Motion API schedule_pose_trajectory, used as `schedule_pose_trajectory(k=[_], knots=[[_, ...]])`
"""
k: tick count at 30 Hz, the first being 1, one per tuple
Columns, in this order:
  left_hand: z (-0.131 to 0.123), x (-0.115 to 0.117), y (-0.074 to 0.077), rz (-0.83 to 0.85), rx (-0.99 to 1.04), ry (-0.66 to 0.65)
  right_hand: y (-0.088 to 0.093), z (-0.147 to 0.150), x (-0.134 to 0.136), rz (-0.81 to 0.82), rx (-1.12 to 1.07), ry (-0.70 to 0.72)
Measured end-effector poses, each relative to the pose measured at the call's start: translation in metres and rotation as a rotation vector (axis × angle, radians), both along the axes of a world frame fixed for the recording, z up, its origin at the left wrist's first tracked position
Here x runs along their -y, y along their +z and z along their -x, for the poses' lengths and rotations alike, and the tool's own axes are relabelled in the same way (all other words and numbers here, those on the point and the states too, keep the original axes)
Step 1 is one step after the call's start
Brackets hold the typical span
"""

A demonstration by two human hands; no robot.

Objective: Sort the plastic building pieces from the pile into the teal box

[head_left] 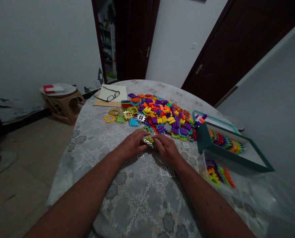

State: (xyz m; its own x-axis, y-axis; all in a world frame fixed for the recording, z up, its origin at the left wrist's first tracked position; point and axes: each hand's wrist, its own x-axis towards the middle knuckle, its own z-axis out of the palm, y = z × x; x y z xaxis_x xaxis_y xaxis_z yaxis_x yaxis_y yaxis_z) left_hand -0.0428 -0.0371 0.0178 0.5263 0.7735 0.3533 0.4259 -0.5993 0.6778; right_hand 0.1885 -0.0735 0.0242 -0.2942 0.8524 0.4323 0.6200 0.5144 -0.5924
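My left hand and my right hand meet at the middle of a round table covered with a lace cloth. Both are closed together on a small cluster of plastic building pieces, yellow and green, pressed between the fingertips. Just beyond the hands lies a large heap of colourful interlocking plastic pieces, with loose flat window-shaped pieces at its left side.
A teal box with sorted pieces stands at the right, a clear plastic bag of pieces in front of it. Glasses lie on a notebook at the far edge. A small stool stands left, doors behind.
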Motion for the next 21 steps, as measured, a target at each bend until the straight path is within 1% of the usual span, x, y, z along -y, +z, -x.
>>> schedule_pose_trajectory(k=[4, 8, 11, 14, 16, 18, 21], knots=[[0.001, 0.0, -0.001, 0.001, -0.025, -0.038, 0.0, 0.003, 0.002, -0.053, -0.066, 0.05], [0.002, 0.001, 0.0, 0.025, -0.036, -0.027, 0.002, 0.003, 0.004, -0.046, -0.064, 0.09], [0.002, 0.001, -0.001, 0.035, -0.072, -0.006, 0.0, 0.003, 0.003, -0.04, -0.025, 0.095], [0.001, 0.0, -0.003, 0.034, -0.121, -0.004, -0.003, 0.005, 0.002, -0.051, 0.016, 0.064], [0.001, -0.001, -0.005, 0.031, -0.14, -0.006, -0.002, 0.009, 0.003, -0.035, 0.039, 0.016], [0.002, -0.002, -0.006, 0.03, -0.144, -0.011, 0.002, 0.013, 0.005, -0.001, 0.072, -0.029], [0.003, -0.006, -0.009, 0.028, -0.128, -0.026, 0.017, 0.018, 0.008, 0.082, 0.184, -0.046]])
